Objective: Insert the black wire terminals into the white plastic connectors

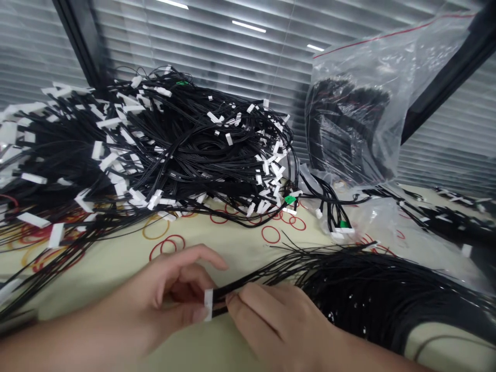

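Note:
Near the front middle, a white connector stands at the end of several black wires. My left hand has its thumb against the connector's lower end, with other fingers curled behind it and the index finger arched above. My right hand is closed round the wires just right of the connector and hides part of them. To the right, a thick bundle of loose black wires spreads over the table, partly behind my right forearm.
A large heap of black cables with white connectors lies at the back left. Red rubber bands and a yellow rubber band are scattered before it. A clear plastic bag with black cables stands at the back right, against the window blinds.

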`<state>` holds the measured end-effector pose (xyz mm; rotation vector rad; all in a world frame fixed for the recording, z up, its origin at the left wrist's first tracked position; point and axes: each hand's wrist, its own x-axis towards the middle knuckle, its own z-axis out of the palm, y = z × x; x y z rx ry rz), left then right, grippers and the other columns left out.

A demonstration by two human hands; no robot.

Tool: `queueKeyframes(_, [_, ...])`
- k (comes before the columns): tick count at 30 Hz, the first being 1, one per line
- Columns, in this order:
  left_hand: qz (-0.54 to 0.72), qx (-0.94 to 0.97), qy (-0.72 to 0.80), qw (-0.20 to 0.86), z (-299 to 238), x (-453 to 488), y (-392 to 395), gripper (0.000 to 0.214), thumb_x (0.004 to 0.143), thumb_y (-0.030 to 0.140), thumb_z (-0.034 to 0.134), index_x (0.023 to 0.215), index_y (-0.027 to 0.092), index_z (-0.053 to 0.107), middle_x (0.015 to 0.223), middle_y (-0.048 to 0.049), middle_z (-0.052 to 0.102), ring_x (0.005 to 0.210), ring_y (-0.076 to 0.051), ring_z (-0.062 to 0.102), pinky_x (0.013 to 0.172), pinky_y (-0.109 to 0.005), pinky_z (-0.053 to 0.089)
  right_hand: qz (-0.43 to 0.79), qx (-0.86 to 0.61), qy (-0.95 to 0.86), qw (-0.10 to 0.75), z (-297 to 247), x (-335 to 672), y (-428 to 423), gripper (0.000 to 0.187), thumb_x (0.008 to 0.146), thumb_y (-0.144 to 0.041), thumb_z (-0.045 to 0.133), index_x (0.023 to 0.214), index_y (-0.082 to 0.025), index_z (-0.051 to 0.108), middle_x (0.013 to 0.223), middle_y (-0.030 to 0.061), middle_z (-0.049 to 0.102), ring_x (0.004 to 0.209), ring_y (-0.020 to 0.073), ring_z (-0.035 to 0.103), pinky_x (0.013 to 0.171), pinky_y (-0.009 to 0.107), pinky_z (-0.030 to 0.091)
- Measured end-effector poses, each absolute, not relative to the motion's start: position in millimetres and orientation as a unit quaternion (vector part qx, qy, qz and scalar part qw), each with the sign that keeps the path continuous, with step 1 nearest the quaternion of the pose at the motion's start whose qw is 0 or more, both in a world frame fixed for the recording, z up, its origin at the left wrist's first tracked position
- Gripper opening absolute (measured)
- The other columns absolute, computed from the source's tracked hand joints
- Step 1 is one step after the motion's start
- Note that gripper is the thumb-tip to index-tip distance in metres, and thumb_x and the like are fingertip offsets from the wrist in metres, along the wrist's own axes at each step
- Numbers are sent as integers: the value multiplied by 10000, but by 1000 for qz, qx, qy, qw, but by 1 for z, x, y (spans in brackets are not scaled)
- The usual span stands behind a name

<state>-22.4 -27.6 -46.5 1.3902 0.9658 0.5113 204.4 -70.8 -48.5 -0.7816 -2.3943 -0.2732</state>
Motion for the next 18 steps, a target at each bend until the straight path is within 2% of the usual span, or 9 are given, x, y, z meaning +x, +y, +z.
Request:
queueKeyframes(4, [199,581,425,665,-38,-15,-30,394,738,261,718,1122,293,635,792,61,689,772,-162,639,645,-223,440,-82,-287,-915,273,-50,206,-73,369,977,-66,320,837,-129,656,653,17,582,443,119,415,337,279,321])
queueKeyframes(8, [234,590,415,652,-43,-13,-25,367,779,272,727,1131,293,623,796,45,694,783,-173,646,660,-244,452,-83,-320,-898,290,-49,207,-70,341,980,-55,344,846,-128,650,706,30,614,504,130,516,393,286,402])
queueKeyframes(11, [312,586,388,640,-52,-13,-16,322,800,276,741,1106,275,641,805,25,699,716,-150,605,592,-223,419,-119,-376,-869,300,-42,206,-65,240,960,-57,425,1015,-128,647,803,38,663,621,157,606,492,285,489])
queueKeyframes(13, [342,572,376,643,-56,-13,-10,293,813,297,747,1084,261,645,794,18,695,651,-126,549,556,-212,391,-141,-403,-858,286,-33,209,-62,235,907,-73,542,1118,-128,628,917,66,691,746,196,658,594,308,553])
queueKeyframes(15, [349,566,368,650,-57,-13,-6,272,830,321,744,1073,258,640,785,22,684,591,-101,486,528,-205,363,-150,-414,-864,245,-21,216,-59,263,797,-43,664,1042,-138,642,950,79,689,817,230,670,670,339,576])
queueKeyframes(18, [352,564,368,650,-59,-13,-4,284,844,334,736,1098,264,631,777,27,668,567,-92,453,511,-200,346,-150,-431,-874,168,-4,230,-57,219,704,4,730,798,-163,625,810,42,655,700,213,644,603,333,535])
